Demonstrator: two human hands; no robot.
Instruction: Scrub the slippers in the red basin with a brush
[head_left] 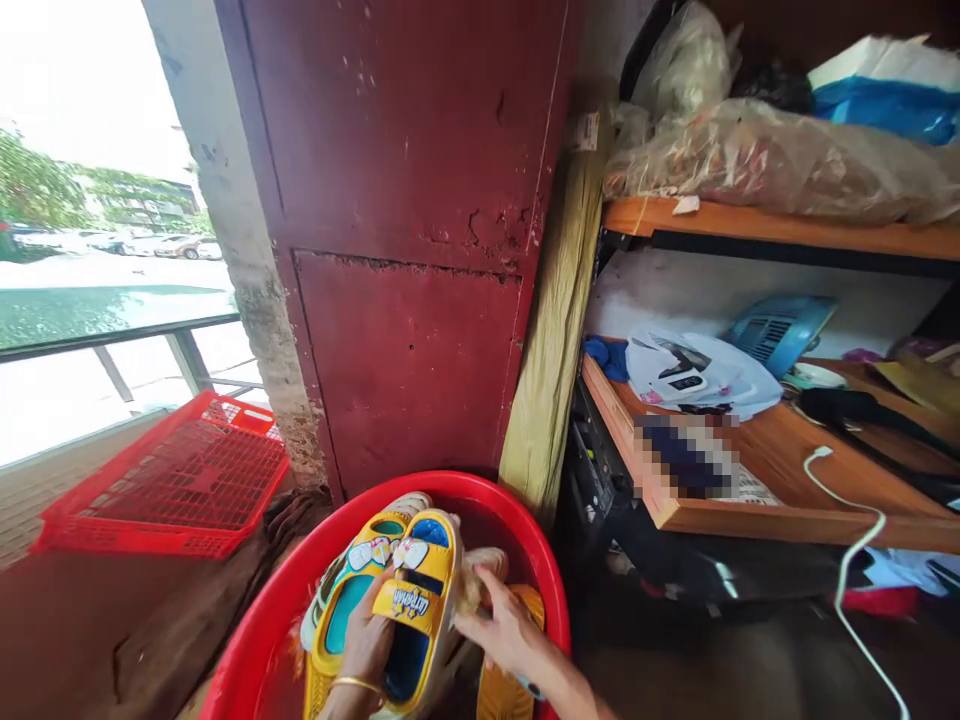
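Note:
A large red basin point(551, 590) holds several sandals and some water. My left hand point(366, 640) is closed round a yellow sandal with a dark blue insole point(431, 600), its thumb near the lettered strap. Beside it on the left lies a yellow sandal with a teal insole point(349, 610). At the sandal's right side, my right hand point(504, 622) is closed on a small tan scrubber point(470, 590), somewhat blurred. Under the right hand another yellow sandal point(504, 690) rests sole up, partly hidden. Pale shoes lie behind.
A red plastic crate point(176, 480) stands at the left by a railing. Behind the basin is a dark red door point(409, 350). On the right, a wooden shelf point(750, 515) bears bags, a blue fan point(780, 335) and a white cable point(844, 575).

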